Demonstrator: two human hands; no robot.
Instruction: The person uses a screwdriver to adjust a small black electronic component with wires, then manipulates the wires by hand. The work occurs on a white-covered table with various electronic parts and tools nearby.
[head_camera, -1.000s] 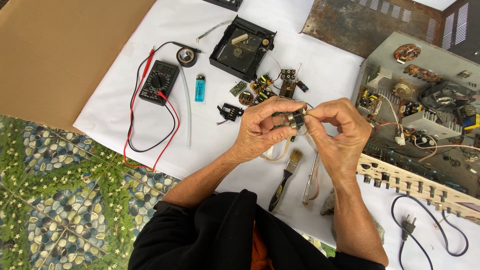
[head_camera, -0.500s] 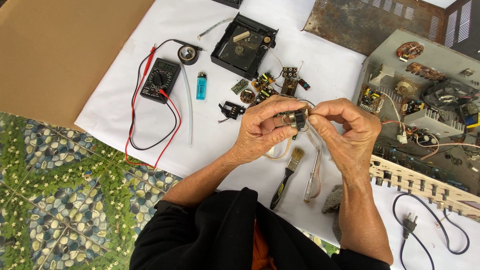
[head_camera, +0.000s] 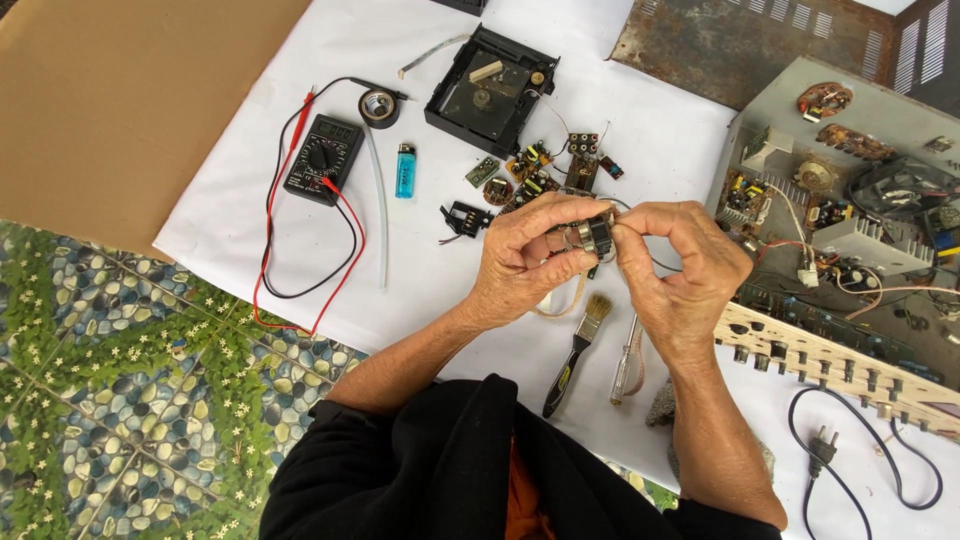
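Observation:
My left hand (head_camera: 525, 262) and my right hand (head_camera: 680, 268) meet over the white sheet (head_camera: 430, 260), both pinching one small metal electronic part (head_camera: 594, 236) between the fingertips. Thin wires trail from the part. Just beyond the hands lies a cluster of small circuit boards and components (head_camera: 545, 172). Below the hands a small paintbrush (head_camera: 576, 352) and a clear-handled screwdriver (head_camera: 626, 362) rest on the sheet.
A black multimeter (head_camera: 322, 158) with red and black leads, a tape roll (head_camera: 379, 107), a blue lighter (head_camera: 404, 170) and an open black plastic case (head_camera: 490, 90) lie at the back. An opened amplifier chassis (head_camera: 850, 200) stands on the right, a power plug (head_camera: 822, 446) near it. Cardboard (head_camera: 120, 100) lies left.
Both hands stay closed on the small part and have shifted only slightly; the fingers have turned it a little.

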